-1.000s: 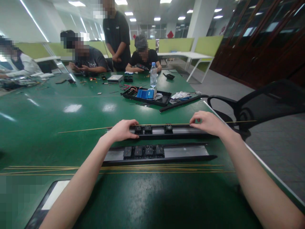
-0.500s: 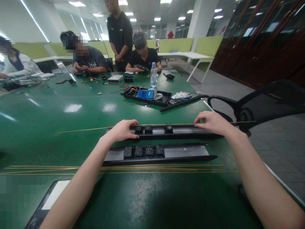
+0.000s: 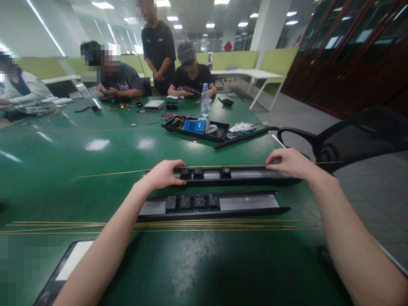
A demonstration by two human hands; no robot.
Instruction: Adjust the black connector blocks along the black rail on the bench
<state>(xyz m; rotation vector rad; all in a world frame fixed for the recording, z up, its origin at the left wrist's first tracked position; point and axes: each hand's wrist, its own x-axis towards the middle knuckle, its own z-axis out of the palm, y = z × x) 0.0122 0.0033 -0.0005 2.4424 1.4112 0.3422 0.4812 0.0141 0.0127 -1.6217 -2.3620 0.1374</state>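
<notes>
A thin brass-coloured rod (image 3: 210, 166) runs along the far edge of a long black channel (image 3: 242, 182), sticking out past both its ends. Inside that channel sit small black blocks (image 3: 225, 171), two close together and one farther right. My left hand (image 3: 165, 173) is closed around the channel's left part, thumb on the near side and fingers at the far edge by the rod. Near the right end, my right hand (image 3: 285, 162) pinches the rod between thumb and fingertips. Closer to me lies a second channel (image 3: 248, 203) with several black blocks (image 3: 185, 202) in a row.
Several loose brass-coloured rods (image 3: 223, 226) lie in front of the channels. Beyond them are a black tray (image 3: 219, 135) with a blue box (image 3: 195, 125), gloves (image 3: 242, 129), a black strip (image 3: 245, 138) and a water bottle (image 3: 205, 101). Co-workers are across the green table; a chair (image 3: 338, 136) stands right.
My right hand has slid to the right along the rod, away from the blocks. My left hand, the rod and both channels have stayed in place.
</notes>
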